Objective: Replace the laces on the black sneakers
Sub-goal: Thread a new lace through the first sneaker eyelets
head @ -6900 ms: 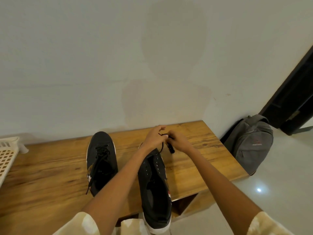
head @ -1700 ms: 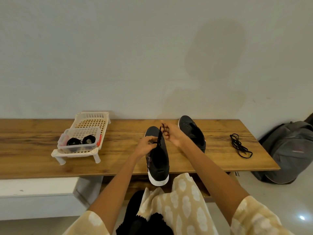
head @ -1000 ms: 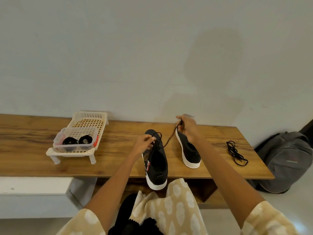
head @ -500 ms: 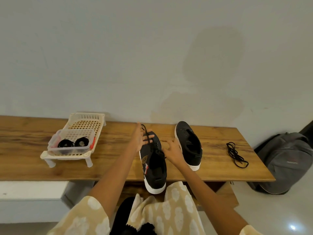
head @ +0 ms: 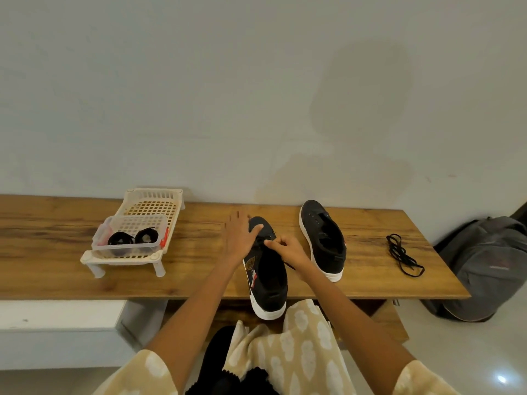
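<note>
Two black sneakers with white soles stand on the wooden bench (head: 199, 280). The near sneaker (head: 268, 283) lies in front of me, heel over the bench edge. My left hand (head: 239, 238) rests flat on its toe, fingers straight. My right hand (head: 288, 249) pinches the black lace (head: 288, 264) at the eyelets, and a short end trails out under the wrist. The second sneaker (head: 323, 240) sits to the right with no lace in its eyelets. A loose black lace (head: 402, 256) lies bundled on the bench further right.
A cream plastic rack (head: 137, 223) stands on the bench at the left and carries a clear tub (head: 131, 238) with two dark lace rolls. A grey backpack (head: 484, 266) leans by the bench's right end. The wall rises right behind the bench.
My left hand has flattened onto the sneaker's toe. My right hand has curled in and taken the lace at the eyelets. The view has shifted slightly.
</note>
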Available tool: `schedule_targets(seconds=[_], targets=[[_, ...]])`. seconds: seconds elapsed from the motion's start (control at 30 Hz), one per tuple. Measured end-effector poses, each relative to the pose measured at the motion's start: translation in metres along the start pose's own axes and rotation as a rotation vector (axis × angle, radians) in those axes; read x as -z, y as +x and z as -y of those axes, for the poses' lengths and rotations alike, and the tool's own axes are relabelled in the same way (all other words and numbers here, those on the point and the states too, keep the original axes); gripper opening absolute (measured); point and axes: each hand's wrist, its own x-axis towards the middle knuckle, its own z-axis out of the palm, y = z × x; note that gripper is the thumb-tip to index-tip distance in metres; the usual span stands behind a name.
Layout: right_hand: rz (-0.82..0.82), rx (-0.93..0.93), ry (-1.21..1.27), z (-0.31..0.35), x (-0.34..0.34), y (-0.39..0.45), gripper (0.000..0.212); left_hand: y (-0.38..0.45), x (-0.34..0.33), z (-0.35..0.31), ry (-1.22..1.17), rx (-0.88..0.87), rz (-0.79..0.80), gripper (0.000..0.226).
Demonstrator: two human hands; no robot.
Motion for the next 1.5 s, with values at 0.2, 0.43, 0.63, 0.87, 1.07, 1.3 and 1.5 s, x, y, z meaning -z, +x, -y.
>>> schedule_targets(seconds=[0.2, 0.43, 0.63, 0.87, 1.07, 1.3, 1.5], targets=[[-0.195, -0.145, 0.631, 0.033, 0.009, 0.005, 0.028, -0.010, 0.018, -0.006, -0.317, -0.148, 0.590, 0.015], [-0.214, -0.118, 0.804, 0.051, 0.044, 0.016, 0.029, -0.016, 0.009, 0.001, -0.857, 0.299, 0.412, 0.021], [-0.230, -0.081, 0.951, 0.028, 0.048, 0.014, 0.019, -0.009, 0.009, 0.019, -1.388, 0.679, 0.315, 0.028], [-0.452, -0.210, 0.714, 0.025, 0.066, 0.022, 0.027, -0.006, -0.011, 0.035, -1.508, 1.094, -0.215, 0.025], [-0.465, -0.208, 0.468, 0.008, 0.048, 0.028, 0.025, -0.010, -0.018, 0.037, -1.260, 0.968, -0.399, 0.014], [-0.146, 0.034, -0.447, -0.021, 0.020, 0.014, 0.018, -0.017, -0.020, 0.031, -0.456, 0.548, 0.081, 0.086], [-0.177, 0.156, -0.507, -0.014, 0.006, -0.015, 0.041, -0.027, -0.016, 0.015, -0.073, 0.223, -0.006, 0.099]])
